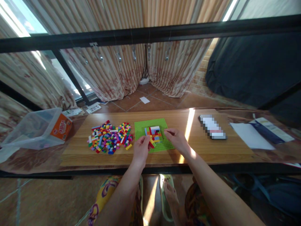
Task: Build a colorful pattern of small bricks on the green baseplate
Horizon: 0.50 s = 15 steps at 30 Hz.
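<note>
A green studded baseplate (138, 125) lies on the wooden board, with a small multicoloured brick build (155, 133) on its middle. My left hand (140, 148) is over the plate's left front corner, its fingers closed on toy bricks (151, 142), yellow and red. Across the build, my right hand (176, 138) hovers by the plate's right edge with thumb and fingertips brought together. Whatever may be between those fingertips is too small to make out. Left of the plate spreads a pile of loose bricks (110, 138) in many colours.
A clear plastic bin (30, 128) with an orange label stands at the far left. On the board's right part lies a blurred-out phone-like object (213, 126). White paper (251, 135) and a blue-and-white packet (274, 130) rest farther right. A black metal bar (150, 34) crosses behind.
</note>
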Available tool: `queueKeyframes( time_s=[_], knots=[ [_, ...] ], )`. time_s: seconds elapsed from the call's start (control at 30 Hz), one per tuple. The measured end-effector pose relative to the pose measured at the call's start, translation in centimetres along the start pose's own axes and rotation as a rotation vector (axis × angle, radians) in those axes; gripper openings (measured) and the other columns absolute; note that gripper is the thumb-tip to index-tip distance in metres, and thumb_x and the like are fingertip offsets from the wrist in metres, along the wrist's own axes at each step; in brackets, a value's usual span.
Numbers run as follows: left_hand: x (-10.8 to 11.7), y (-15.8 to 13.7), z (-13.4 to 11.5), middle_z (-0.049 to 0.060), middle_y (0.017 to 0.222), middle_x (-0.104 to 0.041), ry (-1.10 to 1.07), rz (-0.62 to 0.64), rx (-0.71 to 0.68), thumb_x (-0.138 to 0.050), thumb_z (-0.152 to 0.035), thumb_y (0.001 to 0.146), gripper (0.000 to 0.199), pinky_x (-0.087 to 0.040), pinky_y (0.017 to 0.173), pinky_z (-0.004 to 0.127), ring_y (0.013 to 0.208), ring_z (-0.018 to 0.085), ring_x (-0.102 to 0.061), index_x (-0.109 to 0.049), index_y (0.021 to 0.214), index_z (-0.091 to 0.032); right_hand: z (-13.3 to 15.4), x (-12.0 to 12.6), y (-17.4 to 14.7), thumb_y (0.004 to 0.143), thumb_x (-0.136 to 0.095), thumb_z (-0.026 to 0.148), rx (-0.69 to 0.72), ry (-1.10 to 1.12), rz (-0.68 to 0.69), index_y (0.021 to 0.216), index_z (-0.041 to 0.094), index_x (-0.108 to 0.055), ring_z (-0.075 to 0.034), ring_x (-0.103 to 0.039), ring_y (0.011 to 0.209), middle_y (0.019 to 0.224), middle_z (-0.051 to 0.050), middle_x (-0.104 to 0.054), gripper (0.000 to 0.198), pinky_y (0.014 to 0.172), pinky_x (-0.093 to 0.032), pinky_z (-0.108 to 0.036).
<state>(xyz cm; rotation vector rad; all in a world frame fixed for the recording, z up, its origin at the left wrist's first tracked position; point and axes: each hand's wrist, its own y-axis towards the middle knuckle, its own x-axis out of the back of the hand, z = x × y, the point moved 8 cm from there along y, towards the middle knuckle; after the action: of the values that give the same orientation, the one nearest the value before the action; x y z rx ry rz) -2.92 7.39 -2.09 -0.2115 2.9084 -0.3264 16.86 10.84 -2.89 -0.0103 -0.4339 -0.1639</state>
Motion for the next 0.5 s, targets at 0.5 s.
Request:
queueKeyframes(
  time_s=[0.5],
  knots=[
    [0.0, -0.1, -0.1, -0.003, 0.047, -0.052, -0.01, -0.005, 0.005, -0.073, -0.052, 0.072, 0.042, -0.029, 0.046, 0.02, 0.043, 0.007, -0.043, -0.057, 0.059, -0.016, -1.1, 0.0, 0.7, 0.082, -0.055, 0.037, -0.005, 0.044, -0.063, 0.105, 0.015, -0.076, -0.019, -0.067, 0.066, 0.069, -0.005, -0.072, 0.038, 0.063, -0.053, -0.028]
  ],
)
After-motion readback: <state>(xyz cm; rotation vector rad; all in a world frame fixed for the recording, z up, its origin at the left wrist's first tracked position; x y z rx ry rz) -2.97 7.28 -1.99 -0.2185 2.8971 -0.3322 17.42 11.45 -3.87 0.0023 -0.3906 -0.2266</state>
